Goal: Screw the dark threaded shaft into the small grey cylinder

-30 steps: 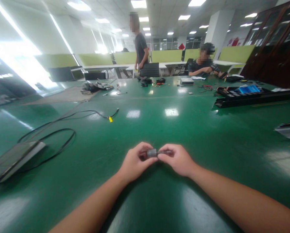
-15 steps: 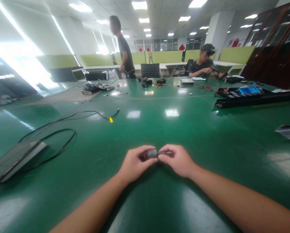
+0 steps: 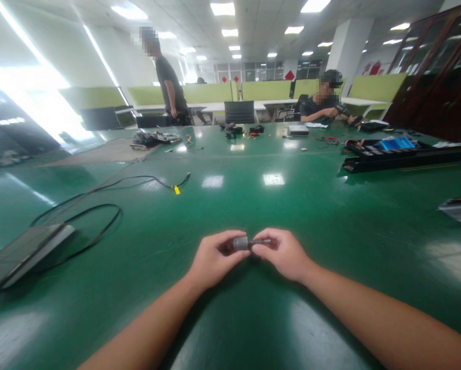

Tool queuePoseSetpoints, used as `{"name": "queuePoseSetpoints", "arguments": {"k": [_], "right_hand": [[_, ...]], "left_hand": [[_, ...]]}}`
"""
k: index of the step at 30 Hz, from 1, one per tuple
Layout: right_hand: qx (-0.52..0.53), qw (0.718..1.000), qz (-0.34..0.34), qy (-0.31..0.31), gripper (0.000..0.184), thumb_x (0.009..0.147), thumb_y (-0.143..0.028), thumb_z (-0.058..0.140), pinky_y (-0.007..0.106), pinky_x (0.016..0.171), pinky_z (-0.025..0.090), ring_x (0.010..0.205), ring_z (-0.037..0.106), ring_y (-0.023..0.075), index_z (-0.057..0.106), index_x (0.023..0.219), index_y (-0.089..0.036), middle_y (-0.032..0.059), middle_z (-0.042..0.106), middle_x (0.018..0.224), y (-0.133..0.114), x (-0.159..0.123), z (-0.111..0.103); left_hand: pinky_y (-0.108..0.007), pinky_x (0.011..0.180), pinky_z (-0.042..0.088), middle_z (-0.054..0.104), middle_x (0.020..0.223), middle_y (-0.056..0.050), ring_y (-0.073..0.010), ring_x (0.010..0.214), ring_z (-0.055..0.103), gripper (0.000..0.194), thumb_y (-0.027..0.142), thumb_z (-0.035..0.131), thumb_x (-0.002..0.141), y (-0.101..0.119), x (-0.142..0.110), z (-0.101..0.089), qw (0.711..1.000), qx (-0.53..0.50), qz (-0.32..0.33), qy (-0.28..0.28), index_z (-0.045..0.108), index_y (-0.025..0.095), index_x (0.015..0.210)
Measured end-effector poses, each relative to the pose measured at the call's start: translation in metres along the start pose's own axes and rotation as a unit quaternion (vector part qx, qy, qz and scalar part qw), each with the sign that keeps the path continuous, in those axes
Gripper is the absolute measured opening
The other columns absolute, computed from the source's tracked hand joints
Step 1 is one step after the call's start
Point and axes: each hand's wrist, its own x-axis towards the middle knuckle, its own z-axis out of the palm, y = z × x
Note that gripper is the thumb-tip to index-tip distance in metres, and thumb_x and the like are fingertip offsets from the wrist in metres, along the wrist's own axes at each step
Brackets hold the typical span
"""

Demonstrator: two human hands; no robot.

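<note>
Over the green table, a small grey metal cylinder (image 3: 240,243) with a thin dark shaft (image 3: 260,241) on its right end lies level between my hands. It looks like a small motor, though the blur hides its exact kind. Around the cylinder, the thumb and fingers of my left hand (image 3: 214,258) are closed. My right hand (image 3: 286,254) pinches at the shaft with thumb and fingers; the shaft's tip shows between them. My fingers hide the cylinder's left end.
A flat screen-like device (image 3: 25,257) lies at left near a black cable (image 3: 114,210) with a yellow tag (image 3: 177,190). A black tray (image 3: 403,156) with a blue item sits at right. Small parts lie along the far edge. One person (image 3: 172,85) stands; another person (image 3: 318,109) sits.
The standing person has moved left along the far side of the table. My hands and the cylinder are nearly where they were, with a slight shift only.
</note>
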Motion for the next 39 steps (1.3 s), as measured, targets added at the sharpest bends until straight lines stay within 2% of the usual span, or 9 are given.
{"name": "queuePoseSetpoints", "arguments": {"k": [28,39], "right_hand": [[0.032,0.999,0.017,0.015,0.018,0.079,-0.028,0.068,0.026,0.061,0.046,0.063,0.057,0.0137,0.064,0.091,-0.015,0.0009,0.065,0.074,0.0051,0.0002,0.0029],[0.045,0.999,0.018,0.02,0.017,0.079,-0.026,0.067,0.025,0.059,0.047,0.06,0.058,0.0121,0.063,0.092,-0.015,0.0004,0.065,0.073,0.0029,-0.0005,0.0032]], "left_hand": [[-0.026,0.078,0.055,0.075,0.097,-0.005,-0.0196,0.087,0.07,0.033,0.028,0.081,0.071,-0.0029,0.0008,-0.0015,0.999,-0.039,-0.018,0.022,0.074,0.019,0.102],[-0.03,0.081,0.056,0.075,0.099,-0.007,-0.0218,0.088,0.07,0.035,0.03,0.081,0.072,-0.0059,0.0014,-0.0012,0.998,-0.054,-0.029,0.022,0.074,0.018,0.103]]}}
